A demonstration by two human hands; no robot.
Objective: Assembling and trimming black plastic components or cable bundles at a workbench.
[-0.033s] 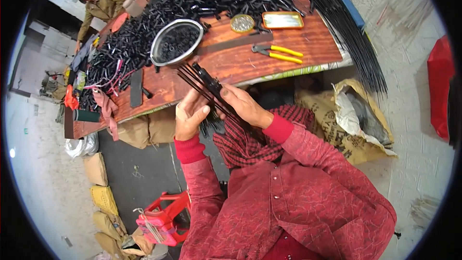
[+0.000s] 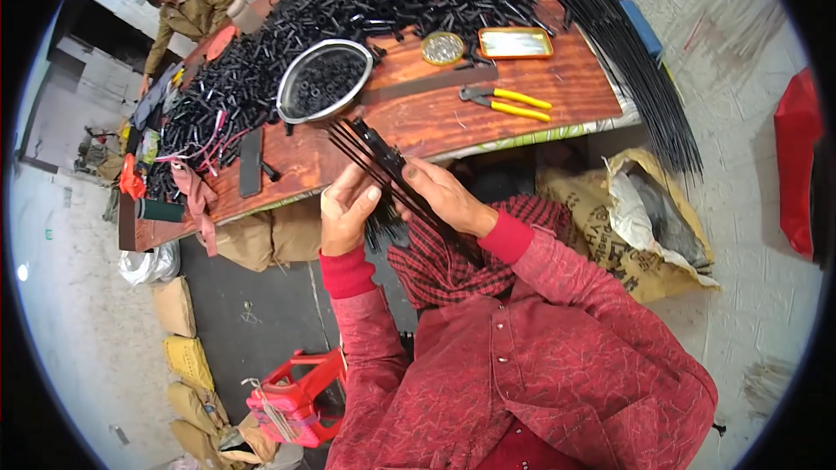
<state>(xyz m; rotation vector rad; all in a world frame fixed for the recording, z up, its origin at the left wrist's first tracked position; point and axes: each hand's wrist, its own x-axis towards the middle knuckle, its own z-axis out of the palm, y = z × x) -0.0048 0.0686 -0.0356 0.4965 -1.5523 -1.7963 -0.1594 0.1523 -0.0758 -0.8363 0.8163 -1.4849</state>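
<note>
Above my lap, my right hand (image 2: pixel 447 198) is closed around a bundle of thin black rods (image 2: pixel 407 193), along with a thicker black tubular piece (image 2: pixel 376 139) at its upper end. My left hand (image 2: pixel 350 211) is at the left side of the bundle, its thumb raised and its fingers partly behind the rods, curled against them. The upper rod ends fan out slightly toward the table edge. Just beyond them, a metal bowl (image 2: pixel 280 96) holds small black ring-like parts. The lower rod ends run down over the red-and-black checked cloth (image 2: pixel 435 270) on my lap.
The wooden table (image 2: pixel 418 126) carries a heap of black tubular parts (image 2: pixel 244 70), yellow-handled nippers (image 2: pixel 520 104), a round tin (image 2: pixel 442 49) and an orange-rimmed tray (image 2: pixel 515 43). Long black rods (image 2: pixel 649 78) overhang its right end. A sack (image 2: pixel 592 209) and red stool (image 2: pixel 300 396) stand nearby; another person (image 2: pixel 196 4) is far left.
The whole view has shifted slightly, so the table and its contents appear a little lower and further right. Both hands keep the same hold on the rods.
</note>
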